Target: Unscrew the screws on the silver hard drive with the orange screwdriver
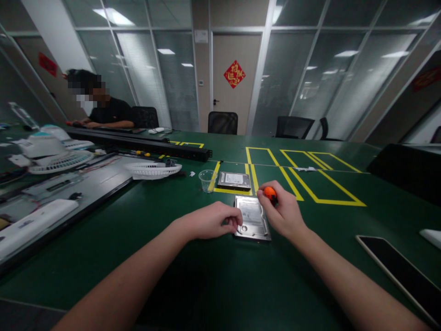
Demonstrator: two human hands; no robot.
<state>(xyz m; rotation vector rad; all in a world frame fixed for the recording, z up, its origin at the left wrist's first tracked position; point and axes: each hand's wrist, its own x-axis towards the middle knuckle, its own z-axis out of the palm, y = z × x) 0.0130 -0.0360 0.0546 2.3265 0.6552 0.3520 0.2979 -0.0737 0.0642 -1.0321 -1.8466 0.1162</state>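
A silver hard drive (253, 216) lies flat on the green table right before me. My right hand (283, 209) is closed round a screwdriver (270, 194) with an orange and black handle, at the drive's upper right side; its tip is hidden. My left hand (218, 220) is over the drive's left edge with thumb and fingers curled together. Whatever sits between those fingertips, if anything, is too small to make out. Just beyond, a second hard drive (234, 180) rests inside a yellow-taped box, with a clear plastic cup (207, 180) at its left.
To the left lie a metal panel (103, 177), white fan parts (153, 170) and a long black bar (155, 146). A dark-screened tablet (396, 271) is at the right. Yellow tape (339, 201) marks boxes on the table. Another person (110, 110) sits at the far left.
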